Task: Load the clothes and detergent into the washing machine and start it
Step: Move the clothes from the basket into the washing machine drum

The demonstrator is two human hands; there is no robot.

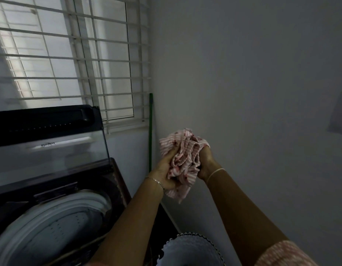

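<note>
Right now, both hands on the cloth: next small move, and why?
Probably carry the bunched pink striped cloth left and down over the white-rimmed washer drum. The left hand and right hand grip it to the right of the machine, whose dark glass lid stands open.

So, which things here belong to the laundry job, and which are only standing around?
Belongs to the job:
- pink striped garment, bunched in the left hand and right hand
- washing machine, lid raised, drum open

Only standing around:
- green pole in the corner
- window grille
- scalloped basket, contents not visible
</note>
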